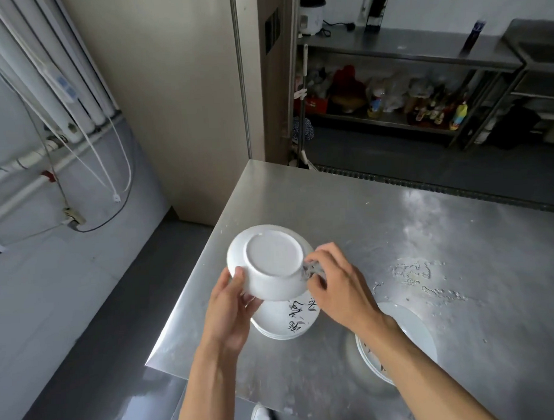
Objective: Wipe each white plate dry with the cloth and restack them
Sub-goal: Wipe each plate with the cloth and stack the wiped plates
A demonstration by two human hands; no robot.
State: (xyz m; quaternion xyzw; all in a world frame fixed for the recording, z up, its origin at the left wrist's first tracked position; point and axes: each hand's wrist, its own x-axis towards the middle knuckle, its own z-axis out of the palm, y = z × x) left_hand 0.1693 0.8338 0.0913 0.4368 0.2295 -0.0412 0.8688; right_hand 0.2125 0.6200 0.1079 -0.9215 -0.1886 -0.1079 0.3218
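I hold a deep white plate (271, 263) upside down above the steel table (395, 224), its flat base facing me. My left hand (227, 309) grips its near left rim, thumb on the outer wall. My right hand (331, 280) is at its right rim, fingers curled round a small grey cloth (310, 269) pressed against the wall. Under the held plate lies a stack of white plates (289, 319) with black brush writing. A second stack of white plates (408, 327) lies to the right, partly hidden by my right forearm.
Water drops (419, 275) lie on the table right of my hands. The table's left edge and near corner drop to a grey floor. Beyond the table stands a steel shelf unit (405, 57) with bottles and a rice cooker. My white shoe (261, 419) shows below.
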